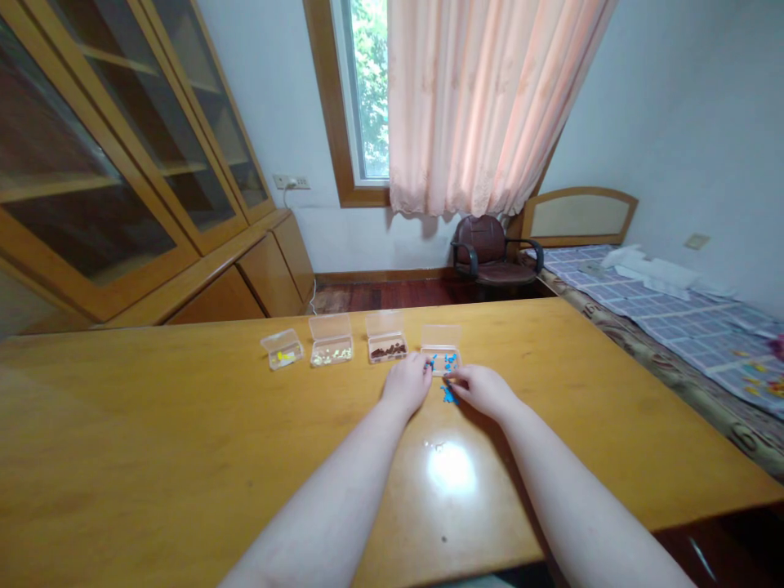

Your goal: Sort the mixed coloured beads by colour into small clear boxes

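Note:
A small clear plastic box (442,336) stands with its lid raised and holds some small blue pieces (452,359). At its left front corner is my left hand (408,384), fingers bent and closed on the box's edge. My right hand (482,387) is just in front of the box on the right, thumb and fingertips pinched together. Whatever lies in that pinch is too small to make out. Right by those fingertips, a little heap of blue pieces (449,395) rests on the wooden table (245,474).
Left of the blue box stand three more open clear boxes: one with dark brown pieces (388,350), one with cream pieces (331,356), one with yellow pieces (285,357). Beyond the table are an armchair (490,245), a bed (649,286) and a glass-fronted cabinet (140,114).

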### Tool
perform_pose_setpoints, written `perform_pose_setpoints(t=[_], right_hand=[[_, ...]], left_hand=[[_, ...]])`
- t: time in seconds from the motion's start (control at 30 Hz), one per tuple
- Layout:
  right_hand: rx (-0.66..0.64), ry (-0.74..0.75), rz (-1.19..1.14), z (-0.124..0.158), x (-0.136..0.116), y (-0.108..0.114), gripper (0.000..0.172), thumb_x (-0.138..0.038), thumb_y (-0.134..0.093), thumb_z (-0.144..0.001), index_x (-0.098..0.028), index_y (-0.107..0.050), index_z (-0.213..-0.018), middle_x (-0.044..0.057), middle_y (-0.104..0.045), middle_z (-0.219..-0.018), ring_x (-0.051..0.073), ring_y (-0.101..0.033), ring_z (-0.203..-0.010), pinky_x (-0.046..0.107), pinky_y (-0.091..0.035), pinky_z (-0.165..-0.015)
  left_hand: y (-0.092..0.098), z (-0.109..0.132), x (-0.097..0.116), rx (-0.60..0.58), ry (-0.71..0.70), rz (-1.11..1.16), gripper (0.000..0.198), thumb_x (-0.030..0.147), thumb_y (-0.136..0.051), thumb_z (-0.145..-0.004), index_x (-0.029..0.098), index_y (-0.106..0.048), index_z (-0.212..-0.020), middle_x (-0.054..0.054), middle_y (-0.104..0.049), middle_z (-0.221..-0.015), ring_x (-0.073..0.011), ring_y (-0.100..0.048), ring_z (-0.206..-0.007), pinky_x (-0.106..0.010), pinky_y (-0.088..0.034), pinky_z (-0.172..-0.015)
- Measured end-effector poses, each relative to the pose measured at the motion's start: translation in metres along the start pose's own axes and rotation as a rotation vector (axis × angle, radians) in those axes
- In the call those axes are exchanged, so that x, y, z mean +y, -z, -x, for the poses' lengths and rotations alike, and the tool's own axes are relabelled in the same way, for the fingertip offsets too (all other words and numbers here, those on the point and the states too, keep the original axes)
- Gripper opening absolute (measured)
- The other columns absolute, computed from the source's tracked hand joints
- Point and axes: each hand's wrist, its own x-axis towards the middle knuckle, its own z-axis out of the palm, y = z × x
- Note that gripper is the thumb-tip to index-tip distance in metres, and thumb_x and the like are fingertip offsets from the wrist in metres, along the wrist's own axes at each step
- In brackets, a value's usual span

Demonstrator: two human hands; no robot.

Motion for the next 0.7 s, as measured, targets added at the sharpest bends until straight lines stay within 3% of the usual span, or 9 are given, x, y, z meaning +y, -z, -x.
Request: perform_pose_setpoints(t=[0.1,0.17,0.37,0.7], right_hand=[[-0.031,-0.005,0.043,-0.002,0.002,-0.003,0.026,-0.032,-0.048,-0.086,-0.027,-0.071,-0.097,0.004,-0.072,-0.095,0.017,-0.064,-0.084,0.023,-0.041,-0.07],[-0.049,-0.007,0.06,-0.003,0.003,-0.003,0.026,-0.031,-0.047,-0.087,-0.027,-0.072,-0.094,0.004,-0.072,-0.094,0.017,-0.064,-0.084,0.022,-0.041,-0.07],[-0.059,-0.025,0.144,-0.003,0.0,-0.001,0.027,-0.029,-0.046,-0.086,-0.024,-0.072,-0.086,0.005,-0.072,-0.088,0.017,-0.063,-0.079,0.022,-0.039,-0.067],[-0.041,-0.044,0.21,-0.003,-0.005,0.002,0.028,-0.026,-0.045,-0.085,-0.021,-0.072,-0.08,0.007,-0.071,-0.083,0.016,-0.062,-0.073,0.023,-0.038,-0.063]], left_hand=[[-0.002,-0.002,-0.002,-0.007,0.029,0.024,0.025,0.026,-0.044,-0.088,0.021,-0.057,-0.109,-0.006,-0.062,-0.104,-0.0185,-0.06,-0.092,-0.028,-0.046,-0.08],[-0.001,-0.001,-0.001,-0.009,-0.024,0.037,0.025,0.023,-0.044,-0.088,0.021,-0.056,-0.11,-0.006,-0.061,-0.106,-0.0177,-0.059,-0.094,-0.028,-0.046,-0.082],[0.005,0.009,0.014,-0.114,-0.209,-0.068,0.019,0.026,-0.043,-0.088,0.022,-0.06,-0.094,-0.004,-0.063,-0.096,-0.0187,-0.061,-0.087,-0.029,-0.047,-0.076],[0.006,0.008,0.017,-0.253,-0.167,-0.179,0.024,0.027,-0.04,-0.089,0.021,-0.061,-0.099,-0.008,-0.063,-0.101,-0.0216,-0.062,-0.09,-0.033,-0.049,-0.076]])
